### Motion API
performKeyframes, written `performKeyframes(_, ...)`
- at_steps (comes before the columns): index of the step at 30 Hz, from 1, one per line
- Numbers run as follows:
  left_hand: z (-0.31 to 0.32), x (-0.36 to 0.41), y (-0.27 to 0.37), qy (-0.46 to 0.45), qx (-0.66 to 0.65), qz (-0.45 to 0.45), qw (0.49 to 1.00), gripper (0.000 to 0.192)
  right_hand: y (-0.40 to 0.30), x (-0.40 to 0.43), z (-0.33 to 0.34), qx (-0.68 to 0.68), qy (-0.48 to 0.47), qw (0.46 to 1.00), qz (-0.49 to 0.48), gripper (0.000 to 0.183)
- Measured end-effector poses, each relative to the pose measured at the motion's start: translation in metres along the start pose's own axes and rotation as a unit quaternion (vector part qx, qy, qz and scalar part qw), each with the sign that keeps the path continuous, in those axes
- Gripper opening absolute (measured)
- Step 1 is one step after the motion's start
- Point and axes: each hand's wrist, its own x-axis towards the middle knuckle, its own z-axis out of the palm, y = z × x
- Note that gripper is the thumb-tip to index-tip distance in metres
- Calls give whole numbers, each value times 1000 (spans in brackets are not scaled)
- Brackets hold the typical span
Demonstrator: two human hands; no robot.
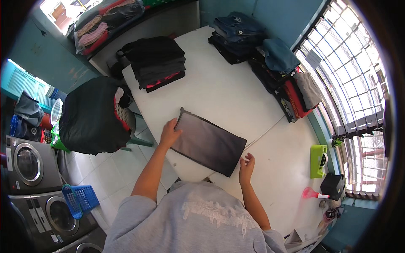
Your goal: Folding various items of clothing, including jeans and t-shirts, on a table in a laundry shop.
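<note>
A dark grey and black folded cloth item (208, 142) lies flat on the white table (275, 151), in front of my body. My left hand (170, 132) rests at its left end, thumb over the edge; whether the fingers grip the cloth cannot be told. Close by the right end is my right hand (247, 166), its fingers slightly curled and apart, holding nothing. Beyond the cloth at the upper left stands a stack of folded dark clothes (161, 63). Folded jeans (239, 30) are piled at the far side, with more folded clothes (292, 98) to their right by the window.
Left of the table, a large dark cloth bundle (95, 117) sits over a basket on a green stool. Washing machines (30, 164) and a blue basket (80, 200) are at lower left. A green tape dispenser (316, 161), pink spray bottle (311, 193) and black box (332, 186) line the right edge.
</note>
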Motion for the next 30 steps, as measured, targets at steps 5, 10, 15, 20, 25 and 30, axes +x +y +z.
performKeyframes(5, 4, 3, 15, -12, 183, -52, 982, 68, 18, -8, 7, 123, -126, 971, 161, 53)
performKeyframes(10, 14, 8, 10, -94, 3, -131, 987, 64, 8, 15, -1, 318, -172, 914, 186, 43)
performKeyframes(15, 73, -14, 19, -91, -36, -34, 995, 60, -52, 54, -52, 363, -200, 894, 170, 39)
performKeyframes(20, 109, -39, 41, 128, -179, 9, 976, 43, -106, 61, -57, 300, -185, 935, 37, 49)
performKeyframes(25, 85, -51, 69, -223, -441, -130, 860, 57, -104, 34, -7, -64, -150, 977, -134, 61)
performKeyframes(30, 104, -41, 52, -213, -462, -178, 842, 65, -69, -7, 63, -76, -192, 949, -237, 60)
